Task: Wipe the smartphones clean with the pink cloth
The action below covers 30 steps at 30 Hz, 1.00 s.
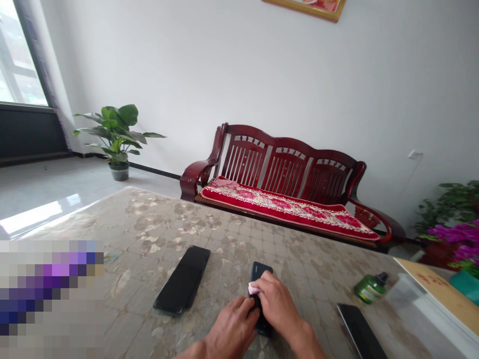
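Observation:
A dark smartphone (pixel 256 269) lies on the patterned tablecloth, partly hidden under both hands. My left hand (pixel 234 324) is closed, its fingertips gripping the phone's left edge. My right hand (pixel 279 305) pinches a small pale pink wad (pixel 253 288), cloth or tissue, and presses it on the phone's face. To the left rests another black phone (pixel 183 281), screen up, with a second dark edge showing along its right side. At the lower right is one more dark phone or tablet (pixel 362 333) with a silvery edge, cut off by the frame.
A green bottle (pixel 371 288) lies near a clear plastic box (pixel 419 304) and a tan board (pixel 434 279) on the right. Beyond the table (pixel 142 219) stands a red wooden bench (pixel 288 172). Potted plants (pixel 119 124) and purple flowers (pixel 454 239) flank it. The lower left corner is pixelated.

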Each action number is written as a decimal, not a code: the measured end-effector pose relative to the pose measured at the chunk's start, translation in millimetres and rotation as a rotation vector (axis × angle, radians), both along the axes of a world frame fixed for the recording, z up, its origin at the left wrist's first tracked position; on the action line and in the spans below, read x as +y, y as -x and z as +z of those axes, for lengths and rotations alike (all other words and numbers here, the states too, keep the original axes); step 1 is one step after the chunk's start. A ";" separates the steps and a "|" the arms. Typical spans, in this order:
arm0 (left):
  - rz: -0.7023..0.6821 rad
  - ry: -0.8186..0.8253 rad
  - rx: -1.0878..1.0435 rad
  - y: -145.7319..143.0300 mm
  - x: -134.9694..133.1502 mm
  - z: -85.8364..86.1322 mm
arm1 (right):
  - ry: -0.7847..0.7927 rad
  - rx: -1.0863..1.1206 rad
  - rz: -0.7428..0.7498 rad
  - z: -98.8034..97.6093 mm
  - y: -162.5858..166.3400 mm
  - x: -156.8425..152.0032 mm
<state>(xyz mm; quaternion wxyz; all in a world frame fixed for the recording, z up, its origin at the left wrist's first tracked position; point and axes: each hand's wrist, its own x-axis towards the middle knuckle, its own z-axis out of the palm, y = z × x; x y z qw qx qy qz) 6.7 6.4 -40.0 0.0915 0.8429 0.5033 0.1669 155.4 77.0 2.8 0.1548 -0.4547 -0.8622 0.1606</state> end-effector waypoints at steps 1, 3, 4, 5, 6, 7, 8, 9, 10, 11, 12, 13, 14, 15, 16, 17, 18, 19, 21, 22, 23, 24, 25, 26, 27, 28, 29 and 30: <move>-0.001 -0.001 0.005 0.2 -0.3 -0.1 | -0.002 0.007 -0.013 0.2 -0.3 0.3; -0.002 -0.004 0.012 0.7 -1.2 -0.1 | -0.023 0.011 -0.057 0.1 -0.6 2.3; -0.003 -0.005 0.013 0.9 -1.6 0.0 | -0.036 0.006 -0.077 -0.1 -0.6 3.4; -0.005 -0.006 0.013 1.0 -1.9 0.1 | -0.048 -0.001 -0.093 -0.2 -0.4 4.2; -0.006 -0.006 0.012 1.1 -2.1 0.3 | -0.058 -0.007 -0.101 -0.1 -0.3 4.3; -0.006 -0.003 0.012 1.1 -2.2 0.5 | -0.059 -0.011 -0.097 0.1 -0.2 3.7; -0.005 0.000 0.012 0.9 -2.1 0.9 | -0.053 -0.013 -0.083 0.6 -0.1 2.5; -0.003 0.003 0.012 0.8 -2.0 1.4 | -0.040 -0.012 -0.058 1.2 -0.1 0.8; -0.003 0.003 0.011 0.6 -1.8 1.9 | -0.025 -0.012 -0.029 1.8 -0.2 -1.1; -0.004 0.002 0.009 0.4 -1.6 2.4 | -0.008 -0.012 -0.001 2.3 -0.5 -2.8; -0.008 -0.001 0.006 0.3 -1.5 2.8 | 0.007 -0.014 0.022 2.6 -0.8 -4.0; -0.011 -0.003 0.003 0.3 -1.4 3.1 | 0.016 -0.016 0.032 2.7 -1.2 -4.4; -0.012 -0.003 0.001 0.4 -1.4 3.0 | 0.016 -0.016 0.028 2.3 -1.7 -4.0; -0.011 -0.001 0.000 0.6 -1.4 2.7 | 0.007 -0.015 0.012 1.6 -2.1 -2.7; -0.009 0.002 0.002 0.9 -1.4 2.3 | -0.007 -0.015 -0.015 0.6 -2.5 -0.9; -0.009 0.005 0.004 1.3 -1.5 1.7 | -0.026 -0.015 -0.050 -0.6 -2.8 1.2; -0.011 0.007 0.006 1.6 -1.6 1.2 | -0.046 -0.017 -0.089 -1.9 -3.1 3.3; -0.015 0.008 0.006 1.9 -1.8 1.0 | -0.064 -0.021 -0.125 -3.1 -3.3 4.9; -0.016 0.012 0.006 2.2 -2.2 1.9 | -0.085 -0.030 -0.163 -5.0 -3.6 5.8; -0.014 0.017 0.009 2.2 -2.5 3.0 | -0.087 -0.034 -0.158 -5.5 -3.8 5.1; -0.010 0.023 0.012 2.1 -2.7 4.5 | -0.083 -0.036 -0.138 -5.7 -4.0 3.7; -0.007 0.028 0.015 1.9 -3.0 6.1 | -0.075 -0.038 -0.108 -5.7 -4.4 2.2; -0.004 0.031 0.016 1.7 -3.2 7.8 | -0.065 -0.038 -0.079 -5.6 -5.0 0.8; -0.001 0.034 0.016 1.6 -3.3 9.2 | -0.054 -0.036 -0.055 -5.5 -5.8 -0.1; 0.001 0.037 0.015 1.5 -3.5 10.2 | -0.048 -0.034 -0.044 -5.5 -6.9 -0.1; 0.001 0.039 0.015 1.6 -3.6 10.6 | -0.051 -0.031 -0.044 -5.9 -8.3 0.8; 0.000 0.038 0.014 1.9 -3.7 10.5 | -0.062 -0.029 -0.054 -6.6 -9.8 2.6; -0.004 0.035 0.012 2.2 -3.7 9.8 | -0.081 -0.032 -0.076 -7.8 -11.5 5.0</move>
